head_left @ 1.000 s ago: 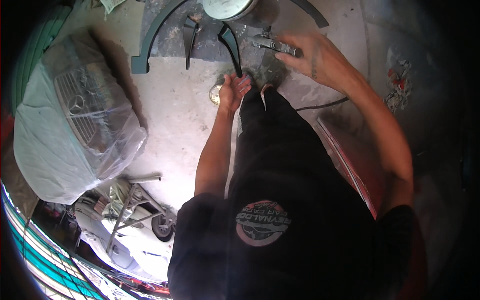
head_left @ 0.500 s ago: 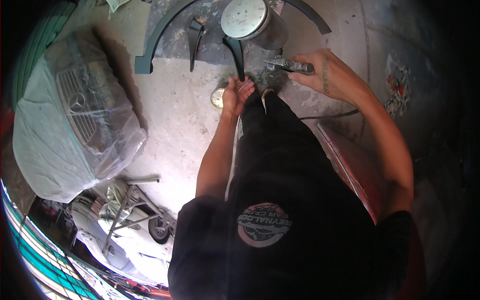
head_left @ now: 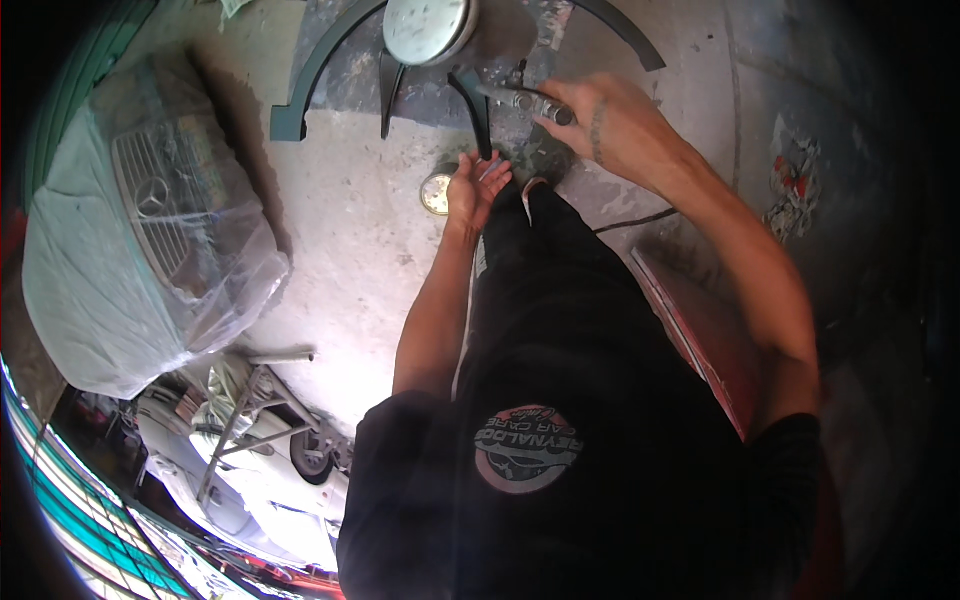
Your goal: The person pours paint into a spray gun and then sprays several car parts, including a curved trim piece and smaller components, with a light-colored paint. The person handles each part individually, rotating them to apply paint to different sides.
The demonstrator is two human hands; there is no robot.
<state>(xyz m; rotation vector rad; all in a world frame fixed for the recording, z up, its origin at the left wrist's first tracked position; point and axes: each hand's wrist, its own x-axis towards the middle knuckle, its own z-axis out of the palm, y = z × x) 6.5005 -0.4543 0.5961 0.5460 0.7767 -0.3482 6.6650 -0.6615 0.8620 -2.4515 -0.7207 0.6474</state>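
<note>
My right hand (head_left: 625, 130) is closed around the handle of a spray gun (head_left: 530, 103), whose round metal cup (head_left: 425, 30) is at the far side. A narrow, dark curved trim piece (head_left: 474, 105) has its near end in the fingers of my left hand (head_left: 478, 190), palm turned up. The gun's body is just right of this piece. A second slim dark trim piece (head_left: 388, 105) lies on the ground to the left, partly hidden behind the cup. A long arched dark trim strip (head_left: 320, 70) curves around the far side; the cup covers part of it.
An open round tin (head_left: 436, 194) stands beside my left hand. Plastic sheeting covers a car front with a grille (head_left: 155, 205) at left. A metal stand (head_left: 245, 430) and a vehicle wheel (head_left: 313, 458) are nearer. A hose (head_left: 635, 222) and a red panel (head_left: 690, 335) lie right.
My right hand has swung the spray gun left and farther away, and its cup now hides more of the arched strip. My left hand stays at the same trim piece.
</note>
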